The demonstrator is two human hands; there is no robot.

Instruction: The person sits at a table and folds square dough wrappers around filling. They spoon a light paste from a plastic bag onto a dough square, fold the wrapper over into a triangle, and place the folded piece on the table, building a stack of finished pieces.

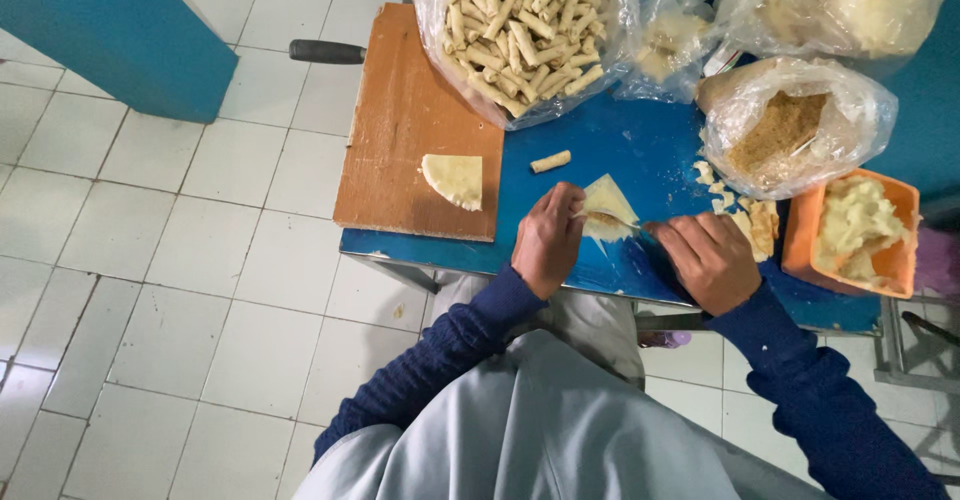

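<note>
Pinching the pastry sheet [607,200] near the tabletop's [640,145] front edge, left hand [548,238] has fingers together on its left side. Right hand [708,258] w/ fingers clamped on a thin utensil [622,222], tip on filling at sheet's centre, btwn both hands.

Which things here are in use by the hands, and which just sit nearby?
In use: left hand, right hand, pastry sheet, spoon.
Nearby: finished roll, bag of rolls, crumb bag, orange tub, wooden board.
</note>
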